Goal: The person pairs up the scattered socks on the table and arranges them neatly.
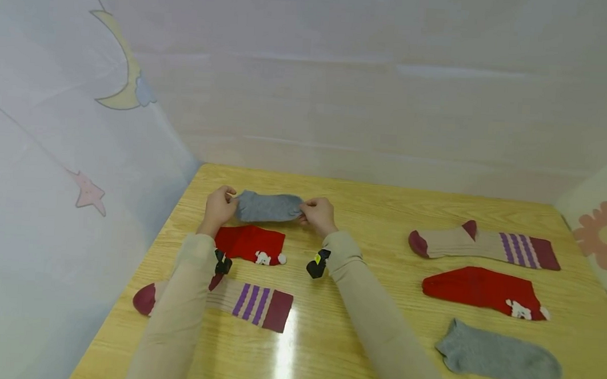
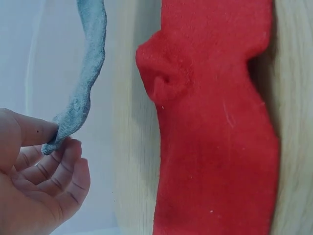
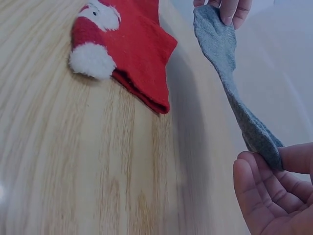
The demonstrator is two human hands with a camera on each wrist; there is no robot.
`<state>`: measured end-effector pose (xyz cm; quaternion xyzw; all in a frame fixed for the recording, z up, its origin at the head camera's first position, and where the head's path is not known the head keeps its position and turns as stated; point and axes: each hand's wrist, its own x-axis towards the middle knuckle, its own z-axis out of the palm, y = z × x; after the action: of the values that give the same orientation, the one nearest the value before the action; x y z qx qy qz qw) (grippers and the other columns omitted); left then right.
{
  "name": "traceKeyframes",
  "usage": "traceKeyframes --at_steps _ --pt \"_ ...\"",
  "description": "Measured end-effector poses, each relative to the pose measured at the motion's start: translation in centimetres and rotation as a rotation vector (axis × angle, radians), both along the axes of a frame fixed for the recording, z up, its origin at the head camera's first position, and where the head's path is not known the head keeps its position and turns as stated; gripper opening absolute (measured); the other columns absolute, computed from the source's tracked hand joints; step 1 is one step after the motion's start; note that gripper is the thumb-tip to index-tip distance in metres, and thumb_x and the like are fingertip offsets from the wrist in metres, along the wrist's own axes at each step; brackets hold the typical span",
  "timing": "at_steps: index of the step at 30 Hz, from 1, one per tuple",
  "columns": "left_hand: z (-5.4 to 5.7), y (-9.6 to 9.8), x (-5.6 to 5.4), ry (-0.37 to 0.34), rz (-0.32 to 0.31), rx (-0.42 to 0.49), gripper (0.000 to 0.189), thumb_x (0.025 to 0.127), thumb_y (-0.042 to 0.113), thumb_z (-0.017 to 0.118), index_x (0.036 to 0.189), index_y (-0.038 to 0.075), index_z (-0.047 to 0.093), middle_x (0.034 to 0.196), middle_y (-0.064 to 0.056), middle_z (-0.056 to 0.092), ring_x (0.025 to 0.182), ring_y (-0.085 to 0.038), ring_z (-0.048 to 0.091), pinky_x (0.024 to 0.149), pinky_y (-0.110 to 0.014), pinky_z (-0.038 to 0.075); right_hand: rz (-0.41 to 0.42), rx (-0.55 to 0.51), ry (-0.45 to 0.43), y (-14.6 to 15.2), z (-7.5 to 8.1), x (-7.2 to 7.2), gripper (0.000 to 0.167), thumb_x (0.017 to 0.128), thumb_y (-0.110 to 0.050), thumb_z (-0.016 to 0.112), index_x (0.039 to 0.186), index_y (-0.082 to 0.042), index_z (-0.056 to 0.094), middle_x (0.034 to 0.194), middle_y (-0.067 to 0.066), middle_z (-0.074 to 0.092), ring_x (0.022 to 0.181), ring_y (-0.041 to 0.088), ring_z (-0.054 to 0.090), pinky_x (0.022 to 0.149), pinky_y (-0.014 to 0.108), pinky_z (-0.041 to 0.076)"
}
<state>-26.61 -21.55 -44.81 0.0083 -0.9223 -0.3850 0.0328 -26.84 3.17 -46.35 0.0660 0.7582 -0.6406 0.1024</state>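
A grey ankle sock [image 1: 269,208] is stretched between both hands near the back left of the table. My left hand [image 1: 219,208] pinches one end between thumb and fingers; my right hand [image 1: 320,214] pinches the other. Both wrist views show the grey sock [image 2: 88,73] raised off the wood, seen nearly edge-on. Just in front of it lies a red sock [image 1: 249,243] with a white animal face and a fluffy white pompom [image 3: 92,60]. Closer still, a beige sock [image 1: 226,296] with purple stripes and maroon ends lies partly under the left forearm.
On the right side of the wooden table [image 1: 359,307] lie another striped beige sock [image 1: 455,242], a second red sock [image 1: 478,287] and a second grey sock [image 1: 506,357], one below another. A pale fabric wall [image 1: 307,115] rises behind the table and along its left.
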Motion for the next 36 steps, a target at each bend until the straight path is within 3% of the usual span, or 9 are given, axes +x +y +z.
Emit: traceKeyframes --at_steps 13,19,29,36 --pt "0.0 0.7 0.7 0.021 -0.003 0.087 0.029 0.09 0.004 0.051 0.115 -0.01 0.053 0.093 -0.022 0.056 0.085 -0.033 0.055 0.074 -0.042 0.046 -0.004 0.021 0.042 0.9 0.7 0.5 0.02 0.089 -0.006 0.056 0.1 0.009 0.062 0.078 0.021 0.065 0.079 0.04 0.062 0.07 0.045 0.051" --pt "-0.3 0.6 1.2 0.081 -0.005 0.122 0.03 0.088 0.009 0.054 0.11 -0.011 0.057 0.092 -0.02 0.059 0.081 -0.028 0.055 0.07 -0.038 0.047 -0.004 0.031 0.045 1.3 1.4 1.2 0.019 0.088 -0.005 0.057 0.1 0.009 0.062 0.079 0.021 0.064 0.079 0.04 0.062 0.072 0.046 0.051" --pt "-0.4 1.1 2.1 0.066 0.016 0.1 0.029 0.09 0.006 0.053 0.113 -0.01 0.058 0.095 -0.022 0.06 0.083 -0.029 0.058 0.067 -0.035 0.047 0.035 0.05 0.062 2.2 2.1 2.2 0.018 0.088 -0.006 0.057 0.098 0.009 0.063 0.08 0.02 0.064 0.081 0.04 0.062 0.073 0.046 0.05" --pt "0.0 1.8 3.0 0.072 0.01 0.14 0.028 0.089 0.005 0.054 0.113 -0.009 0.058 0.095 -0.021 0.059 0.086 -0.031 0.058 0.07 -0.038 0.048 0.066 0.065 0.086 3.0 2.7 3.0 0.018 0.088 -0.005 0.057 0.098 0.009 0.062 0.08 0.02 0.064 0.08 0.041 0.062 0.073 0.047 0.05"
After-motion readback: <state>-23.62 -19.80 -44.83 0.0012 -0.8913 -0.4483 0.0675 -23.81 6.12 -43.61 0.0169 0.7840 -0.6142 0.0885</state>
